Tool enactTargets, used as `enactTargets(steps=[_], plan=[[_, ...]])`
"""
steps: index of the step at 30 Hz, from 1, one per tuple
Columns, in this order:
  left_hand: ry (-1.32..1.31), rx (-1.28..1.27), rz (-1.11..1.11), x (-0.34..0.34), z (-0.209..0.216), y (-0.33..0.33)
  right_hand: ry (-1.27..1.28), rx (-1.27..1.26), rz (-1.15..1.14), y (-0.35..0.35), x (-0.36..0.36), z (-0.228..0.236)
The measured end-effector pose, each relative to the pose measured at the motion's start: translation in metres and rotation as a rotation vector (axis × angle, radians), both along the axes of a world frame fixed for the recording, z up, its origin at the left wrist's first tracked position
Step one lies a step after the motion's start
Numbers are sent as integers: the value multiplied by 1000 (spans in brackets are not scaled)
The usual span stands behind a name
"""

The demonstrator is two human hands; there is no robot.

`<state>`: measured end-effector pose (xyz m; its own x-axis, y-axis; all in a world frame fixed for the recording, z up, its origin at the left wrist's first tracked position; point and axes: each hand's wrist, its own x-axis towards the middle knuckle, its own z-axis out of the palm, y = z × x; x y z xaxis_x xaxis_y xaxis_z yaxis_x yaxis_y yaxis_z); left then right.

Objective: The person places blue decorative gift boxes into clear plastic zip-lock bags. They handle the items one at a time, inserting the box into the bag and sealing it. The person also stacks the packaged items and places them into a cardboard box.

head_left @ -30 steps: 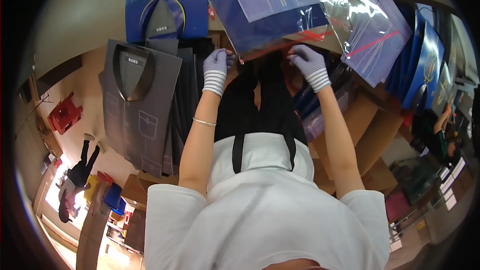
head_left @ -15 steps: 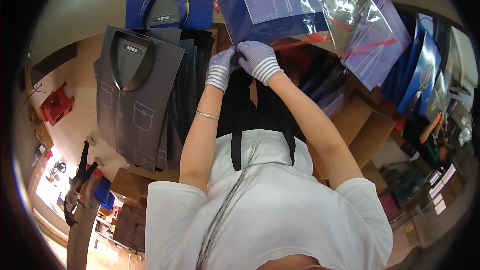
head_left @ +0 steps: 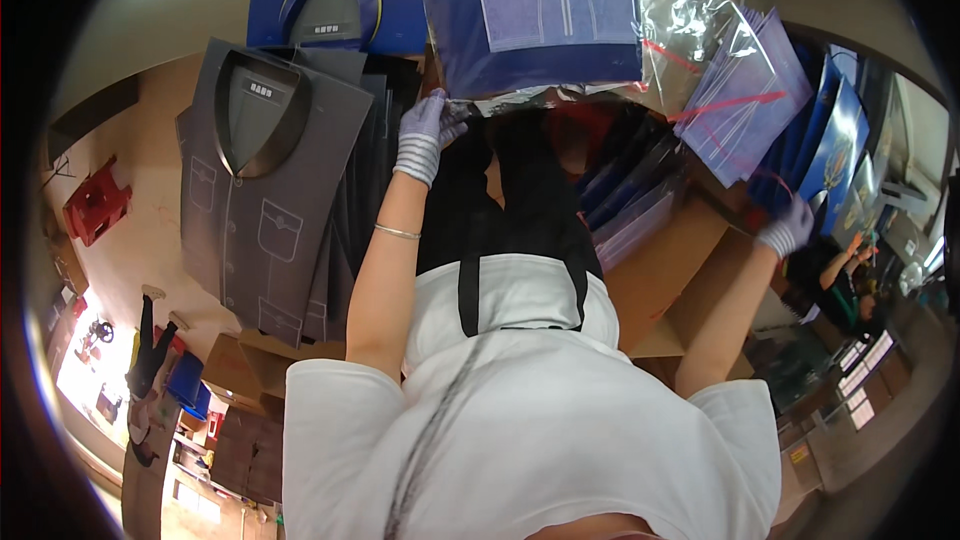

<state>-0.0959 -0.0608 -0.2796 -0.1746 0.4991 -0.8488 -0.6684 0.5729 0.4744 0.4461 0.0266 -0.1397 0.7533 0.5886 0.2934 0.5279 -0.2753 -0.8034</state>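
My left hand (head_left: 432, 128), in a pale purple knit glove with a striped cuff, pinches the near left corner of a clear plastic bag (head_left: 540, 75). Inside the bag lie a dark blue sheet and a lighter purple printed card (head_left: 560, 0). Far to the right is my right hand (head_left: 788, 228), gloved alike and blurred by motion. A thin red strip (head_left: 780, 180) curves down to its fingers, which look closed on it. The purple folded cards (head_left: 745, 100) lie beyond that hand, under clear film with red strips.
Grey shirt-shaped cards (head_left: 270, 240) stand stacked at left, with a blue one (head_left: 400, 10) behind. Open cardboard boxes (head_left: 665, 270) sit at right, near blue packs (head_left: 845, 130). Other people (head_left: 850, 280) are in the background, at right and far left.
My right hand has left the bag's near edge and swung far right. The red strip along that edge has come away. My left hand stays at the corner.
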Motion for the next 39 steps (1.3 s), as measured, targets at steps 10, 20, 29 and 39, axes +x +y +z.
enactTargets(steps=[10, 20, 29, 39], plan=[[-636, 477, 307, 17, 11, 23, 485, -992, 1401, -52, -230, -73], [-262, 608, 183, -13, 25, 61, 570, -845, 871, 129, -267, -63], [-141, 546, -8, -3, 37, 80, 443, -494, 1121, 142, -340, -22], [31, 738, -971, 43, 123, 44, 184, -560, 1028, -96, -83, 122]])
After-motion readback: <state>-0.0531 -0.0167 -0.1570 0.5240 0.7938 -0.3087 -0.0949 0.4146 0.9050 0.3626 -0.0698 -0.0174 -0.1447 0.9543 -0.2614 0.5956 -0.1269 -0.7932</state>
